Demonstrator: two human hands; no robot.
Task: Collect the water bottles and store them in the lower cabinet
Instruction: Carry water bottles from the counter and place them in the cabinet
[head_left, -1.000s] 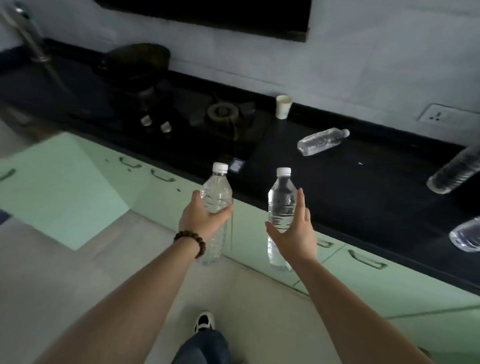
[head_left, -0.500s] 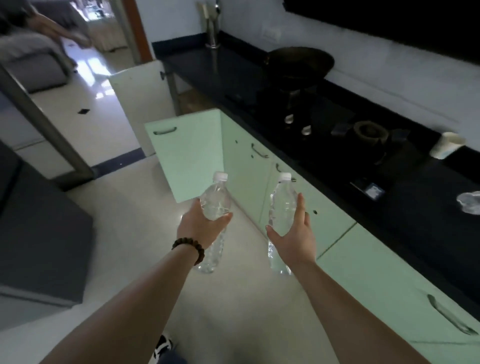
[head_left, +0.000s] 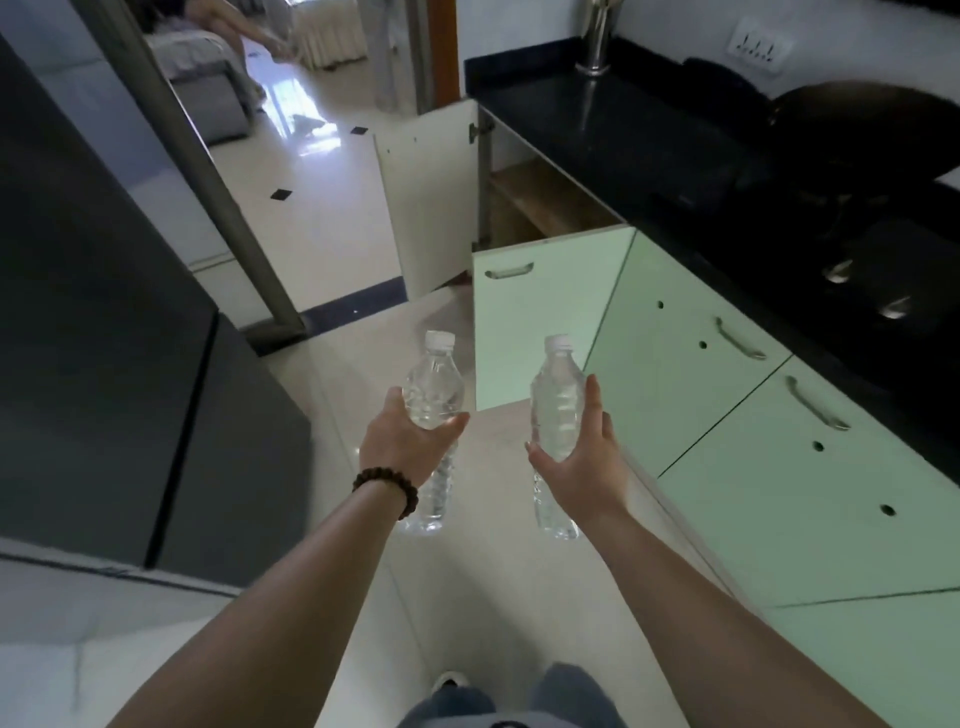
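Fingers (head_left: 593, 400) of the right hand (head_left: 576, 467) curl around the middle of one upright clear water bottle (head_left: 557, 415); the left hand (head_left: 405, 447) grips a second bottle (head_left: 434, 389) the same way, its fingers hidden behind it. Both bottles are held above the pale floor (head_left: 488, 597). Ahead, the lower cabinet (head_left: 530, 202) stands with two doors swung open, beneath the black table (head_left: 597, 124).

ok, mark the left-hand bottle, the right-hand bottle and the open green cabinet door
left-hand bottle (head_left: 434, 387): head view, clear shoulder above the hand.
right-hand bottle (head_left: 557, 400): head view, mid body.
open green cabinet door (head_left: 545, 322): head view, front face.
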